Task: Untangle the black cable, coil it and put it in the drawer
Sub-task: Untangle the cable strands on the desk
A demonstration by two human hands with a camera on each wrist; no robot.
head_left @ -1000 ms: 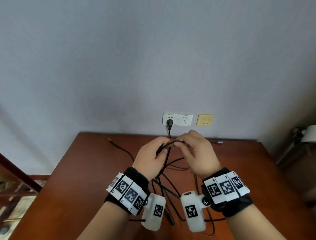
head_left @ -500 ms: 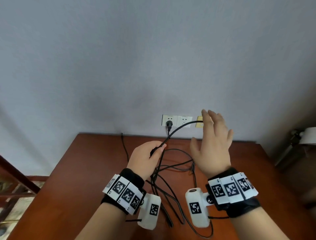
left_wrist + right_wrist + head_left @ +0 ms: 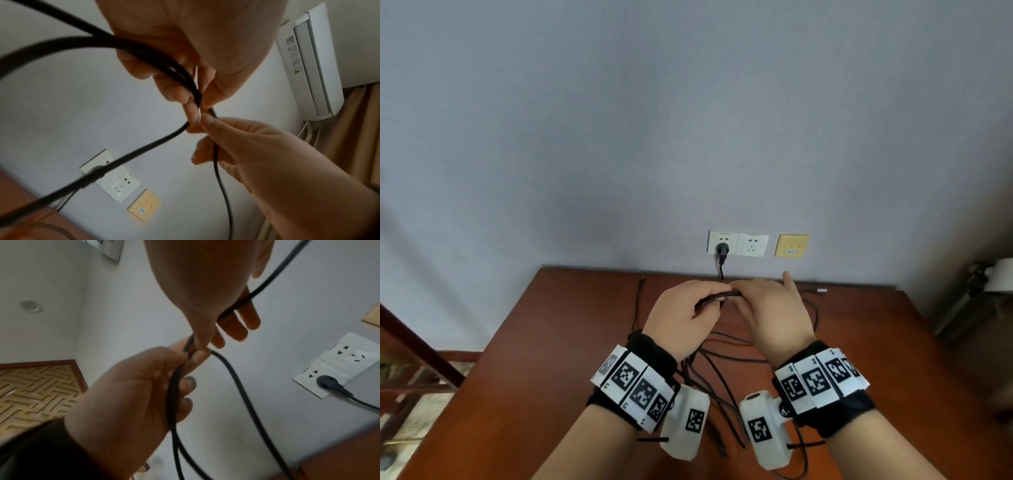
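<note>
Both hands [image 3: 732,308] pinch the black cable [image 3: 131,155] above the table [image 3: 558,342].

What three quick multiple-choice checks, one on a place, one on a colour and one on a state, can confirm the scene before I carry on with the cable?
1. Where is the black plug?
A. In the left white socket
B. In the right white socket
C. On the table

2. What colour is the plate right of the white sockets?
A. Red
B. Yellow
C. Black

3. What is the left hand doing?
A. Resting flat on the table
B. Hanging idle
C. Gripping strands of the black cable

Key: 1 A, the head view shows it seated there. 2 B, it is plainly yellowish. 3 C, the wrist views show its fingers curled round the strands.
</note>
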